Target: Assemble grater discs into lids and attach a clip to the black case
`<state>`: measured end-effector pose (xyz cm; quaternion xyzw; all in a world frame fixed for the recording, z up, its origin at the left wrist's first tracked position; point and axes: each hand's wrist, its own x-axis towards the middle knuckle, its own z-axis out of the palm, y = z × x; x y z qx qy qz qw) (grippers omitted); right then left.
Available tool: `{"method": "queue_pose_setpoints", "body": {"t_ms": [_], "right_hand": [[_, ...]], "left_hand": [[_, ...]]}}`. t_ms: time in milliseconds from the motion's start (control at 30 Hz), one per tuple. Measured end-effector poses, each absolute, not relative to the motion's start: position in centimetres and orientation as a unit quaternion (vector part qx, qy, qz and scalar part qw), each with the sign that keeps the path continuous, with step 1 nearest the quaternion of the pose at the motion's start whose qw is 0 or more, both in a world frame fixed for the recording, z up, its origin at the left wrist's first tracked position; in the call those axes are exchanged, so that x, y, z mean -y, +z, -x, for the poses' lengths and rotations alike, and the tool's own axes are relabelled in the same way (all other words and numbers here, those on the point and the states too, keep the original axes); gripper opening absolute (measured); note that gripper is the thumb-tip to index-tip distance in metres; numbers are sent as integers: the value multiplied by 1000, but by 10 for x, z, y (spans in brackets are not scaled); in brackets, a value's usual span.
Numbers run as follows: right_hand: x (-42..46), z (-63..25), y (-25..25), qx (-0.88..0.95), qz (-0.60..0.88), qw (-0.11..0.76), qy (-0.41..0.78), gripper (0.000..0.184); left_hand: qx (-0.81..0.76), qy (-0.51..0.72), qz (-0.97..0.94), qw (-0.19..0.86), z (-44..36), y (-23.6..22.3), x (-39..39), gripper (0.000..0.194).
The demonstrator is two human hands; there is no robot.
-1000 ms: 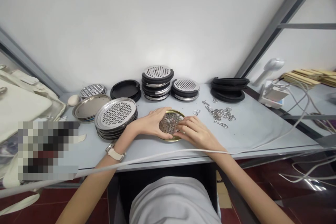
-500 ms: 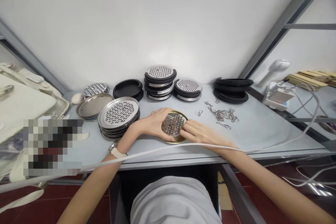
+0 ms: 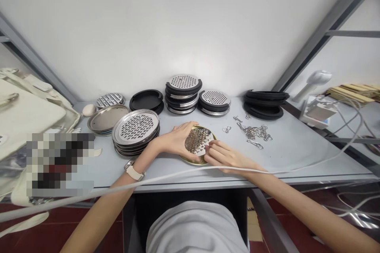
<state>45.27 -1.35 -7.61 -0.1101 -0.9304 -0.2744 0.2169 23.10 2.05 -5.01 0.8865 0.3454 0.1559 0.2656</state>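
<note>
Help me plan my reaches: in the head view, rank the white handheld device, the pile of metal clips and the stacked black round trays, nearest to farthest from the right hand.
1. Pile of metal clips: right of the right hand.
2. Stacked black round trays: behind the clips.
3. White handheld device: far right.

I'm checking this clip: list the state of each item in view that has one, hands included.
Left hand: curved around the round grater's left side
Right hand: fingertips closed at its right edge
Round grater: toothed, between both hands
Grater stack: piled, top one face up
Black holders: stacked, slightly askew
Metal clips: loose, many heaped together
Watch: strapped on left wrist
White cable: hanging slack
</note>
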Motion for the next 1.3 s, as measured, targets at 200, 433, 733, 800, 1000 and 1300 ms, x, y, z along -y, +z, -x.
{"method": "queue_pose_setpoints", "body": {"t_ms": [200,433,733,800,1000,1300], "right_hand": [[13,-452,-77,929,107,205,-288,21],[10,-454,-79,939,101,201,-259,24],[11,-450,-78,945,113,206,-226,27],[10,-450,-79,947,109,204,-223,26],[10,-454,-80,943,118,207,-232,27],[19,-475,-81,938,239,249,-38,26]], "left_hand": [[-354,162,-886,251,-232,-53,-19,88],[-373,156,-880,248,-231,-52,-20,89],[-371,154,-878,259,-230,-52,-20,86],[-374,154,-877,260,-230,-52,-21,85],[-367,158,-883,247,-229,-53,-22,84],[-370,145,-882,252,-228,-52,-22,86]]}}
